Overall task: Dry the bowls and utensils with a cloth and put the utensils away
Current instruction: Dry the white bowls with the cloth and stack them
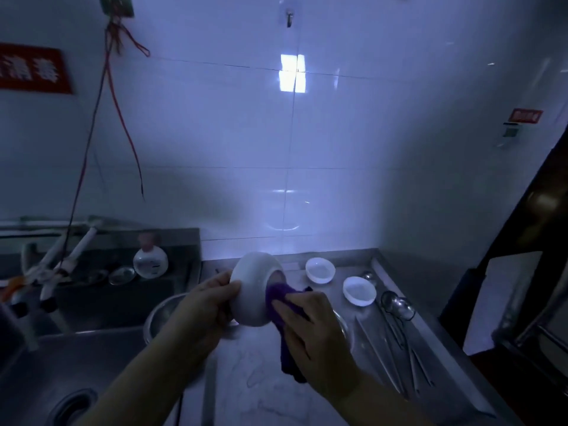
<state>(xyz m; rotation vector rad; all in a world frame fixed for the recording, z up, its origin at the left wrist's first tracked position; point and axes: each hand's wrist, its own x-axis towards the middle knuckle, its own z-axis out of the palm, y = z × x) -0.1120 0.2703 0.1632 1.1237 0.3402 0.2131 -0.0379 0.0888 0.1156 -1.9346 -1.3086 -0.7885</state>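
A steel counter (246,379) runs along the tiled wall, with a sink (92,348) at its left edge. Over the counter's middle, the left hand (204,305) grips a white bowl (250,295) tipped on its side, fingers curled round its outer wall. The right hand (310,324) holds a purple cloth (278,305) and presses it into the bowl's mouth. A metal basin (159,315) sits below the left hand, at the counter's left edge. Two small white bowls (320,269) (359,291) stand upright toward the back right corner. Along the right edge lie metal utensils (396,321), ladles or spoons as far as the dim light shows. A round white bottle (150,261) stands behind the sink.
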